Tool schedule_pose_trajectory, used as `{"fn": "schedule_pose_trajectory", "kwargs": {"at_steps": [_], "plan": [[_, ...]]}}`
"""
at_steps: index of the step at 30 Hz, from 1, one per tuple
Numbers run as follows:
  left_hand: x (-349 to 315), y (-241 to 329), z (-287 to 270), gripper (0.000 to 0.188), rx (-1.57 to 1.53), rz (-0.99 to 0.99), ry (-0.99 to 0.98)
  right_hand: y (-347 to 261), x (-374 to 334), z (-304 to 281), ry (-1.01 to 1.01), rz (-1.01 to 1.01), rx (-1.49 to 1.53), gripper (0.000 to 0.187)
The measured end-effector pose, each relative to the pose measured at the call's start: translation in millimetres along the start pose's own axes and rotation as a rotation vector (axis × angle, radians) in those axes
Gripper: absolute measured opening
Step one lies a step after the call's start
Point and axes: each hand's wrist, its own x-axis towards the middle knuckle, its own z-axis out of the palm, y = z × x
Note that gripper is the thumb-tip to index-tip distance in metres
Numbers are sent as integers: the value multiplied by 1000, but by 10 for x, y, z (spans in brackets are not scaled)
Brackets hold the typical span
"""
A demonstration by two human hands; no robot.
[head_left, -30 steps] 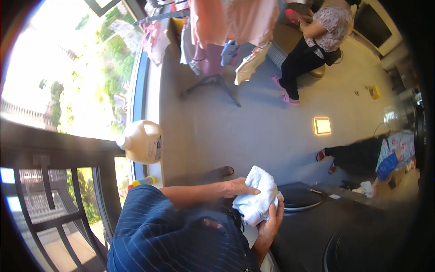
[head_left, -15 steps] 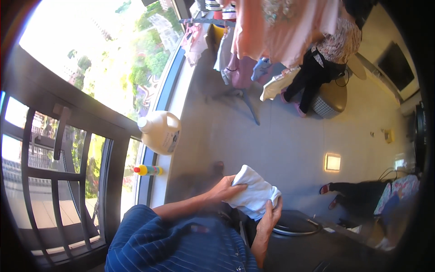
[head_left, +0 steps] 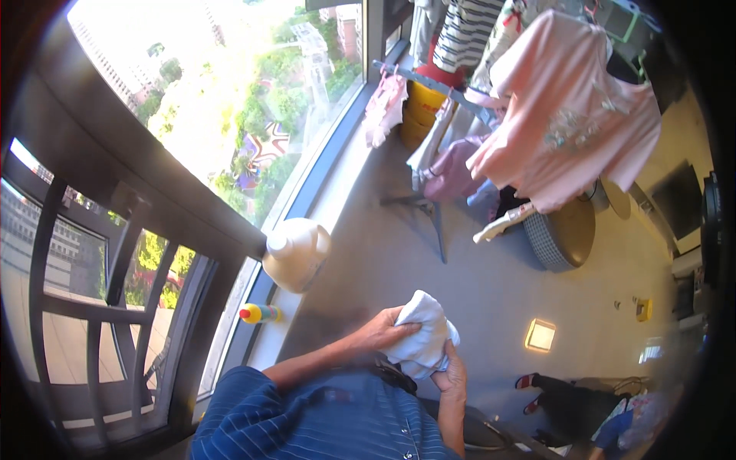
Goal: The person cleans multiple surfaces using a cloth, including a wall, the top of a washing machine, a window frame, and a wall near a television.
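In front of my body I hold a bunched white cloth (head_left: 423, 337) with both hands. My left hand (head_left: 387, 330) is closed on its left side, the thumb lying over the fabric. On the lower right edge, my right hand (head_left: 451, 373) grips the same cloth. It looks thick and folded over; whether it is a garment or a towel I cannot tell.
Left of me, a large cream jug (head_left: 297, 257) and a small yellow bottle with a red cap (head_left: 259, 313) stand on the window ledge. Clothes, including a pink top (head_left: 563, 115), hang ahead. A round stool (head_left: 563, 234) stands behind them. A person (head_left: 579, 406) is at lower right.
The view has swung, bringing more of the hanging clothes in; the person beside the stool is now mostly hidden behind them. My hands are closer together and the cloth is more bunched.
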Motion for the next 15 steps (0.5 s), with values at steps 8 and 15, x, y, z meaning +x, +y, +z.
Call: {"fn": "schedule_pose_trajectory", "kwargs": {"at_steps": [8, 15], "plan": [[47, -38, -624, 34, -202, 40, 146, -92, 447, 920, -136, 54, -159, 45], [309, -116, -664, 34, -279, -136, 418, -456, 785, 1039, -82, -91, -490, 32]]}}
